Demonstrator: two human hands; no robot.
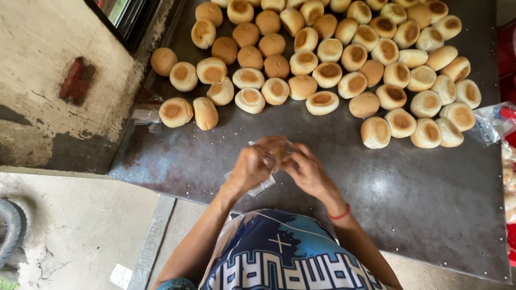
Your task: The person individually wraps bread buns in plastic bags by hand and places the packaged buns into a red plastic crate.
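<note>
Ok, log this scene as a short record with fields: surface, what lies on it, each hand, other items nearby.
surface: dark grey metal tabletop, speckled with crumbs
spread: many round golden-brown bread buns loose across the far half
left hand: closed on a thin clear plastic bag with a bun partly inside
right hand: gripping the same bag from the other side
wrist: red band on the right wrist
right edge: clear bags of packed buns, partly out of view
left side: worn plaster wall
</note>
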